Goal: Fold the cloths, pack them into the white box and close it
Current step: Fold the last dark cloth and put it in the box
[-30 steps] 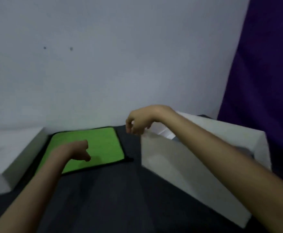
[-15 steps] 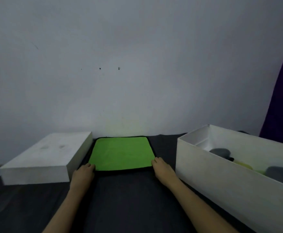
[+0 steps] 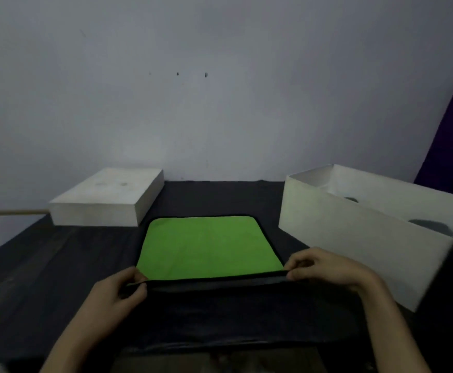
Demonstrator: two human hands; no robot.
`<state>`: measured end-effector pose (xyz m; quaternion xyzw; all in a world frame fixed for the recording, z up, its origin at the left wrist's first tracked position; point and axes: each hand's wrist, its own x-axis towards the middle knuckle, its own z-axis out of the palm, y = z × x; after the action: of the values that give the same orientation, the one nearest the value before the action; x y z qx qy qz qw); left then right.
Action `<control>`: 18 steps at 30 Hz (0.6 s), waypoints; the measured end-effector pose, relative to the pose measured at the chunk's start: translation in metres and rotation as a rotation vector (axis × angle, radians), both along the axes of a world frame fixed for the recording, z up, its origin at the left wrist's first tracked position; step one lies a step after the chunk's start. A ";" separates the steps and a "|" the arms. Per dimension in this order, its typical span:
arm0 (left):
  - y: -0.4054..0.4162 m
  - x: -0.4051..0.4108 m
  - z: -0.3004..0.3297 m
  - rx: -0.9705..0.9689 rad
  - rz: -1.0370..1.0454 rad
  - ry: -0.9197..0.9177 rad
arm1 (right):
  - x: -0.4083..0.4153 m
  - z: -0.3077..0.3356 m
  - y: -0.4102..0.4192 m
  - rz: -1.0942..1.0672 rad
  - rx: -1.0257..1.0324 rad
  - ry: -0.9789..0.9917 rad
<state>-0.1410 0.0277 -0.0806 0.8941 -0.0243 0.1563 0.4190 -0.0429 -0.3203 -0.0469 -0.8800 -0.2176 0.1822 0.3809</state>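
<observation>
A green cloth (image 3: 209,246) with a black border lies flat on the dark table, in the middle of the view. My left hand (image 3: 117,289) pinches its near left corner and my right hand (image 3: 325,267) pinches its near right corner. The near edge is raised a little off the table between them. The open white box (image 3: 354,238) stands to the right, with grey folded cloths (image 3: 432,226) showing inside. The white lid (image 3: 107,200) rests at the back left.
The table is covered by a dark sheet (image 3: 58,265). A pale wall (image 3: 220,90) closes the back, and a purple curtain (image 3: 451,130) hangs at the right. The table's left edge runs near the lid.
My right hand came away from the box and both hands took hold of the green cloth's near corners. The cloth has slid toward me and its near edge is lifted.
</observation>
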 end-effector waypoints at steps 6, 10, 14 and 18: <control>-0.013 -0.004 0.012 -0.421 0.083 -0.271 | -0.017 0.001 -0.006 -0.110 0.497 0.044; -0.009 0.045 0.035 -0.516 0.290 -0.337 | 0.021 0.003 0.020 -0.320 0.779 0.083; 0.002 0.093 0.028 -0.376 0.369 0.070 | 0.081 -0.006 0.054 -0.531 0.676 -0.012; 0.011 0.100 -0.024 -0.218 0.430 0.226 | 0.104 -0.042 0.057 -0.534 0.455 0.110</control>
<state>-0.0406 0.0385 -0.1042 0.8401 0.2300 0.1428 0.4700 0.0615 -0.2631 -0.0886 -0.7873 0.0059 0.0700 0.6126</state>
